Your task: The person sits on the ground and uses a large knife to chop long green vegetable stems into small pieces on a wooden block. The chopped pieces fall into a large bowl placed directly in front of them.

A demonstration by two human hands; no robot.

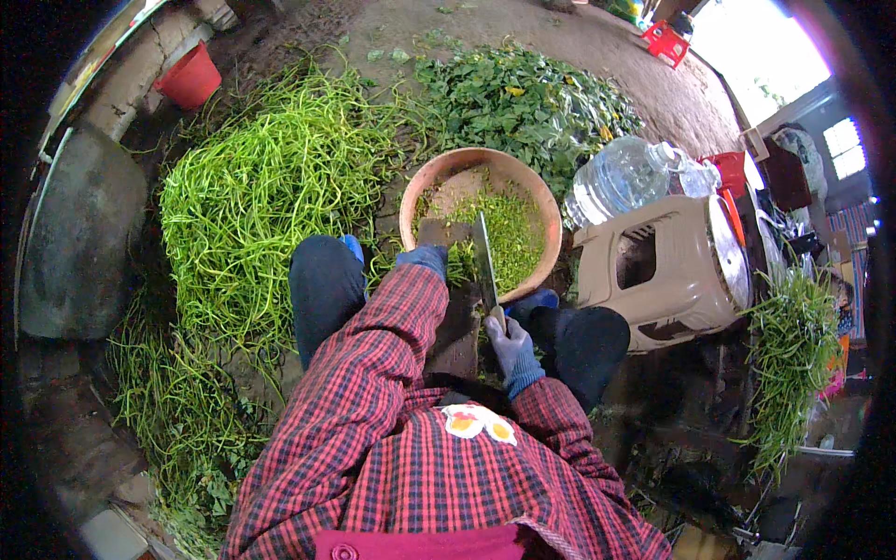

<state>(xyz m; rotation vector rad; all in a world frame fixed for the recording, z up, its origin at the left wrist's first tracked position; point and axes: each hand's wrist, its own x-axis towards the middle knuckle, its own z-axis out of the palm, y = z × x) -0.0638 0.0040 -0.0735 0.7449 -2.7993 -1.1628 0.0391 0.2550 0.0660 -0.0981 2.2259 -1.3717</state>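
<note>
My left hand (425, 262), in a grey-blue glove, presses a bunch of green stems (460, 263) on a dark wooden board (453, 336). The board runs from between my knees over the rim of a round orange-pink basin (550, 203). My right hand (514, 352), gloved too, grips the wooden handle of a broad-bladed knife (484, 255). Its blade points away from me, just right of the stems. Chopped green pieces (514, 241) cover much of the basin's bottom. The left fingers are mostly hidden by the glove's back and sleeve.
A big heap of long green stalks (273, 189) lies to the left, with leafy greens (511, 98) beyond the basin. On the right are a tipped beige plastic stool (658, 273) and a large clear bottle (623, 178). A red bucket (190, 77) stands far left.
</note>
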